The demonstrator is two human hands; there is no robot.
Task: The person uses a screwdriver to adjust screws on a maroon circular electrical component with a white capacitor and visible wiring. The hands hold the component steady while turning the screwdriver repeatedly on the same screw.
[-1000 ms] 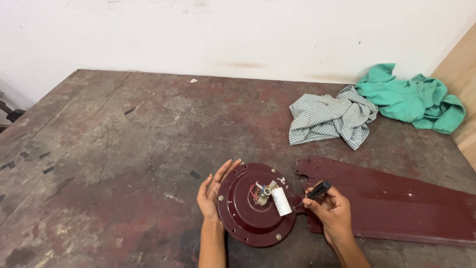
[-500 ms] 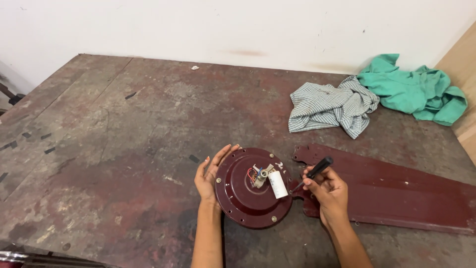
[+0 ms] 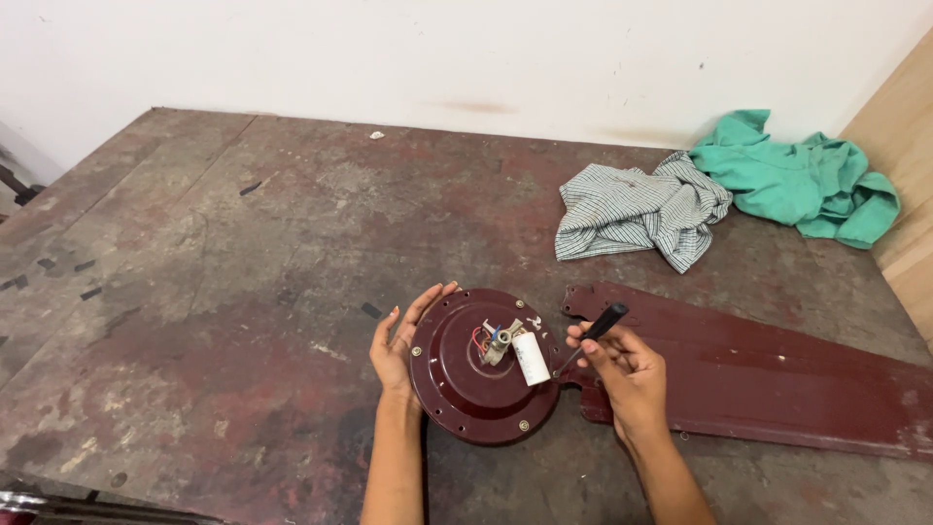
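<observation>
1. Motor housing, a round maroon disc with small brass screws near its rim, lies flat on the worn table, close to the near edge and a little right of the middle.
2. Left hand rests against the housing's left rim, palm turned toward it, fingers spread and loose; it braces the disc and grasps nothing.
3. At the housing's centre sits a metal shaft with red and blue wires beside it, and a white capacitor lies just to its right, tilted.
4. Right hand is clenched around a screwdriver with a black handle; the thin shank slants down and left toward the housing's right edge, near the capacitor. Whether the tip touches the disc cannot be told.
5. Under and behind the right hand lies a long maroon fan blade, flat on the table, stretching to the right edge of view, its bracket end just beside the housing.
6. Farther back, well apart from the hands, lies a crumpled striped cloth.
7. A green cloth lies right of it, touching it, near the wall and a wooden board.
</observation>
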